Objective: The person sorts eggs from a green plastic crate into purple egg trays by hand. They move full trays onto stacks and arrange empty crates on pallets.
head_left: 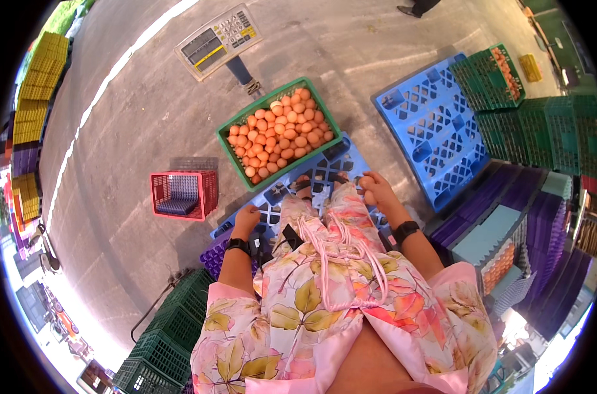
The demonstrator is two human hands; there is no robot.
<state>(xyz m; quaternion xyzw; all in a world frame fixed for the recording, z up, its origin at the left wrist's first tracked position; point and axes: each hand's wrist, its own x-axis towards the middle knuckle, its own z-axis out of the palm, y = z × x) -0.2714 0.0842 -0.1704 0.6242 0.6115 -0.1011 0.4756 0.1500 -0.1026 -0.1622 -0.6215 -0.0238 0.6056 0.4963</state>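
Observation:
My right hand point(381, 188) is in front of my right thigh, its fingers curled round brown eggs point(368, 197), two of which show. My left hand point(247, 217) hangs by my left leg with its fingers curled in; whatever is inside them, if anything, is hidden. Ahead of my feet a green crate point(225, 146) holds a heap of loose brown eggs point(282, 134). Beside my left wrist, a purple egg tray point(214, 255) shows partly from behind my forearm. Both hands are apart from the green crate.
Under my feet lies a blue pallet point(270, 215); another blue pallet point(436, 134) is at right, near stacked green crates point(518, 128). Purple egg trays point(545, 217) are piled at right. A red crate point(209, 190) and a scale display point(219, 43) stand ahead. Green crates point(170, 328) are at lower left.

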